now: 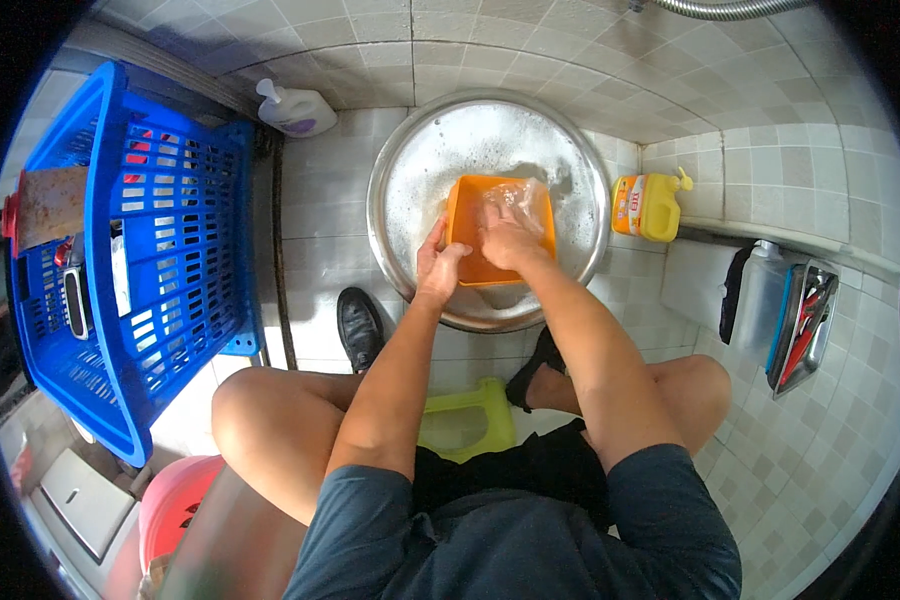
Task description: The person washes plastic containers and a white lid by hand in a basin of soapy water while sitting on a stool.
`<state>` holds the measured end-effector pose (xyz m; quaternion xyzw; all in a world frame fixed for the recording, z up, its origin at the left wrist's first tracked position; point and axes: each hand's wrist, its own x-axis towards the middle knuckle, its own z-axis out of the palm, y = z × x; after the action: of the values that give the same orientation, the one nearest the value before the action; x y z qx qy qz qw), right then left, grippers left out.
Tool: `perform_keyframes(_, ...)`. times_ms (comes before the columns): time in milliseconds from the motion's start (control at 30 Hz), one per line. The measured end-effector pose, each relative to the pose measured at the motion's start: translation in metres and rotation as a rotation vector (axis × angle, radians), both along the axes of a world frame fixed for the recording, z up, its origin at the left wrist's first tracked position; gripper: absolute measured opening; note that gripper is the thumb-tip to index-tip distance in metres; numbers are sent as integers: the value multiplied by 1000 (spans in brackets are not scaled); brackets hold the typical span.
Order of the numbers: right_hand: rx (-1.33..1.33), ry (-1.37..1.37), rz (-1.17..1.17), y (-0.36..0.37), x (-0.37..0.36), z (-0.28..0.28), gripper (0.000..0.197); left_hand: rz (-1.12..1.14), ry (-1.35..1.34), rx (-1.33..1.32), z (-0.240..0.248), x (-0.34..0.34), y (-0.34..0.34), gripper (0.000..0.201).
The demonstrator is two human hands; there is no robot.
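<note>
An orange rectangular plastic container (467, 262) is tilted over a large round metal basin (410, 150) holding sudsy water. My left hand (438, 264) grips its left side, with the thumb over the near left corner. Inside the container, my right hand (507, 238) lies with fingers stretched forward against the inner surface. A crumpled-looking, see-through, glossy patch (532, 203) sits by those fingers; whether it is water or thin plastic, I cannot tell. My fingertips are partly hidden by it.
A yellow pump jug (648, 208) stands right of the basin, a white bottle (298, 110) at the back left. A blue slotted basket (185, 240) fills the left side. Between my feet is a green stool (485, 415). At the right sits a tray of utensils (805, 330).
</note>
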<state>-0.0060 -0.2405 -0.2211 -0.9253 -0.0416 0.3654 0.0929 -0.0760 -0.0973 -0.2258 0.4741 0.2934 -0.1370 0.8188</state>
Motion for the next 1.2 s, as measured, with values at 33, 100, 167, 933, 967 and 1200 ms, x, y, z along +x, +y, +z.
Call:
perform_keyframes(33, -57, 45, -86, -13, 3, -5, 59, -13, -27, 16, 1, 2, -4, 80)
perform_keyframes(100, -50, 38, -15, -17, 1, -2, 61, -45, -4, 33, -5, -2, 0, 79)
perform_keyframes(167, -90, 128, 88, -20, 5, -4, 63, -69, -26, 61, -13, -1, 2, 77)
perform_keyframes(933, 824, 123, -208, 17, -60, 36, 44, 54, -155, 160, -21, 15, 13, 73)
perform_keyframes(967, 790, 74, -156, 17, -67, 45, 43, 62, -149, 169, -22, 15, 14, 72)
perform_keyframes(1200, 289, -328, 352, -53, -86, 40, 37, -13, -12, 194, -6, 33, 30, 70)
